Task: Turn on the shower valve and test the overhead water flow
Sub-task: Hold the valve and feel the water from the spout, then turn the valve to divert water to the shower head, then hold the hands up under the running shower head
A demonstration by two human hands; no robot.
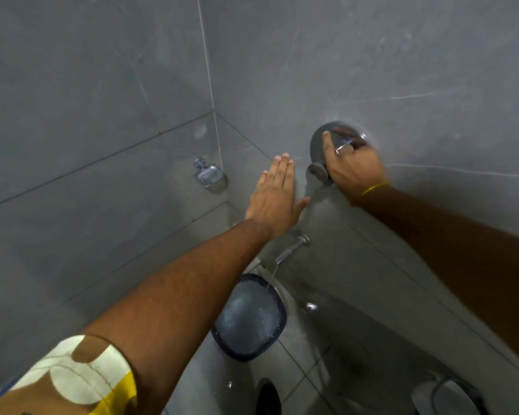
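A round chrome shower valve is mounted on the grey tiled right wall. My right hand is closed around its handle, a ring on one finger and a yellow thread at the wrist. My left hand is held flat with the fingers together and the palm down, just left of the valve, holding nothing. Below them a chrome spout sticks out of the wall, and a thin stream of water runs from it into a dark bucket full of foamy water. No overhead shower head is in view.
A chrome soap dish hangs in the wall corner on the left. A small chrome tap sits low on the right wall. A pale footwear-like object lies on the tiled floor at bottom right.
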